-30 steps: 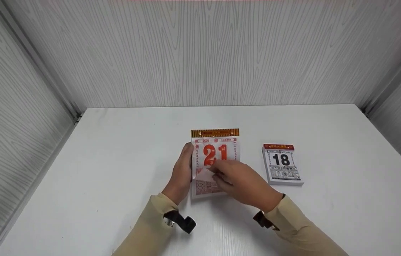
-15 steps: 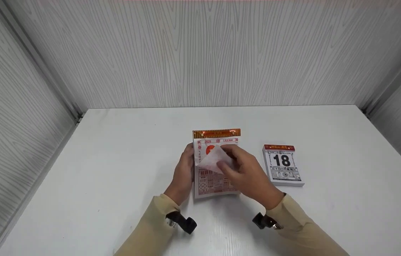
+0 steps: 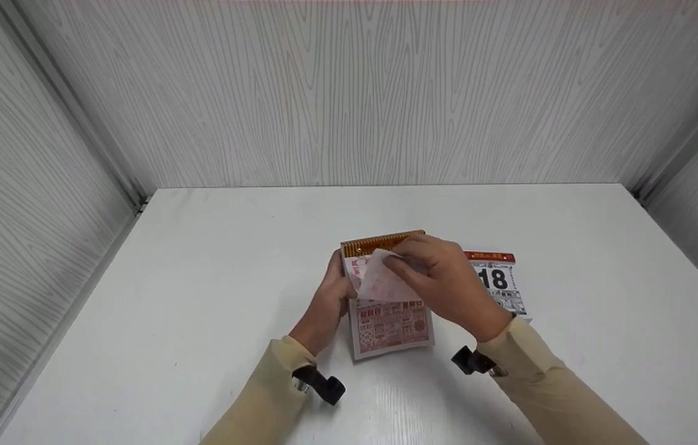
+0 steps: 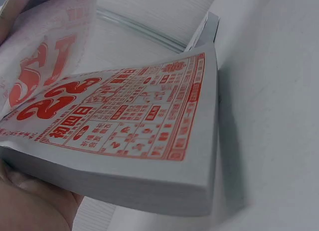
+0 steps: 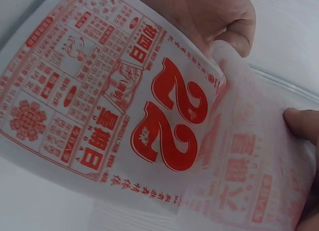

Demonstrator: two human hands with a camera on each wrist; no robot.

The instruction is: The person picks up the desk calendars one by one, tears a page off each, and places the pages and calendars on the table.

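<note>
A thick tear-off calendar [image 3: 393, 330] with a gold-and-red top strip is tilted in the middle of the head view. My left hand [image 3: 325, 303] grips its left edge, the fingers hidden behind the block. Between thumb and fingers my right hand [image 3: 447, 278] pinches a thin page [image 3: 379, 281], folded up towards the top strip. Beneath it lies a page with a big red 22, plain in the right wrist view [image 5: 172, 116]. The lifted page [image 4: 50, 52] bears a red 21 in the left wrist view and still joins the block near the top.
A smaller calendar [image 3: 500, 281] with a red top and a black 18 lies on the white table [image 3: 212, 266], partly behind my right hand. Grey wood-grain panels [image 3: 349, 93] enclose the table at the back and sides.
My right hand has lifted the 21 page from its lower part upwards and folded it towards the top. The calendar has tilted slightly and moved a little right with my left hand.
</note>
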